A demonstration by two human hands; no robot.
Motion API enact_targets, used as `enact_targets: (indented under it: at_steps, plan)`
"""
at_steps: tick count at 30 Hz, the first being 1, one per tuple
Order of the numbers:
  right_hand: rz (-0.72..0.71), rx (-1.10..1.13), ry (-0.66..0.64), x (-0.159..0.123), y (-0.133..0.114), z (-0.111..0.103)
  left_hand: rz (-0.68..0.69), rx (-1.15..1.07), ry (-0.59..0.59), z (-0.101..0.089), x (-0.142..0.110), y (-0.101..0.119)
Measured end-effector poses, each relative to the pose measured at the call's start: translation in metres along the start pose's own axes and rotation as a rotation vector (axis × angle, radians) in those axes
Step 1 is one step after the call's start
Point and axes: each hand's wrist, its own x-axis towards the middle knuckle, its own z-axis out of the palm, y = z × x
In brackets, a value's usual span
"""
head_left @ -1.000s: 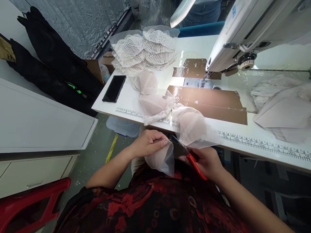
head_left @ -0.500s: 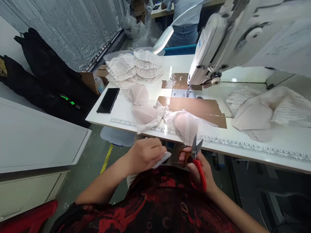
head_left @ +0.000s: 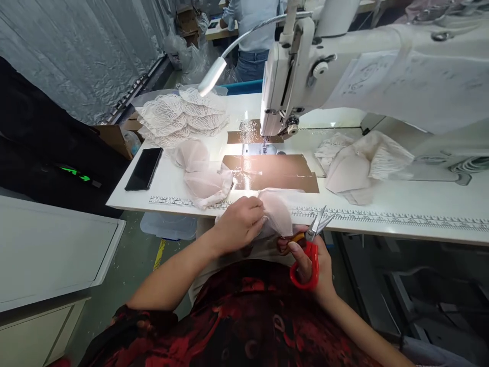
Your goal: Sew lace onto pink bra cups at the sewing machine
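Note:
My left hand (head_left: 239,223) is at the table's front edge, its fingers pinched on the left side of a pale pink bra cup (head_left: 277,210) covered in sheer fabric. That cup hangs partly over the edge. Just to its lower right, my right hand (head_left: 319,267) grips a pair of scissors (head_left: 314,250) with red and orange handles. Their blades are parted and point up and to the right, away from the cup. The fingertips of my right hand are close to the cup's lower end; whether they touch it I cannot tell. More bra cups (head_left: 206,184) lie to the left on the table.
A sewing machine (head_left: 282,92) with a lit lamp (head_left: 212,76) stands behind brown board (head_left: 271,171). Stacked lace pieces (head_left: 183,116) and a phone (head_left: 144,169) are at left, further cups (head_left: 349,171) at right. A person (head_left: 252,35) stands beyond the table.
My left hand has risen from near my lap to the bra cup. The cup has turned and come closer to the edge. The view has shifted, and the scissors remain in my right hand.

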Motion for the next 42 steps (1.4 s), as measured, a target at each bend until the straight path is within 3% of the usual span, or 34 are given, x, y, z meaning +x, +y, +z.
enact_targets:
  at_steps: [6, 8, 12, 17, 20, 22, 25, 29, 31, 34, 37, 42]
  plan:
    - [-0.025, -0.072, 0.050, 0.002, -0.010, -0.005, -0.055, -0.086, 0.095, 0.021, -0.035, 0.029]
    - [-0.055, -0.122, -0.012, 0.004, -0.017, -0.012, -0.076, -0.187, 0.019, 0.016, -0.044, 0.034]
    - [-0.158, -0.313, -0.273, 0.008, -0.035, -0.021, -0.082, -0.484, -0.189, -0.007, -0.057, 0.039]
    - [-0.251, -0.357, -0.476, 0.012, -0.040, -0.008, -0.130, -0.420, 0.004, -0.028, -0.059, 0.017]
    - [-0.220, -0.357, -0.530, 0.013, -0.036, -0.005, -0.241, -0.391, 0.128, -0.039, -0.065, 0.002]
    - [-0.194, -0.363, -0.552, 0.014, -0.035, -0.006, -0.306, -0.481, 0.149, -0.048, -0.073, -0.001]
    - [-0.172, -0.350, -0.608, 0.018, -0.037, -0.007, -0.275, -0.633, 0.014, -0.060, -0.084, 0.004]
    - [-0.074, -0.276, -0.802, 0.021, -0.048, 0.007, -0.129, -0.707, -0.153, -0.065, -0.092, 0.010]
    - [-0.040, -0.244, -0.845, 0.022, -0.053, 0.018, -0.117, -0.754, -0.177, -0.063, -0.093, 0.009]
    - [-0.057, -0.242, -0.809, 0.023, -0.056, 0.033, -0.147, -0.765, -0.083, -0.053, -0.092, 0.009]
    - [-0.078, -0.237, -0.743, 0.023, -0.052, 0.040, -0.148, -0.733, -0.016, -0.034, -0.088, 0.011]
    - [0.012, -0.205, -0.588, 0.020, -0.037, 0.037, -0.166, -0.668, -0.063, 0.003, -0.085, 0.013]
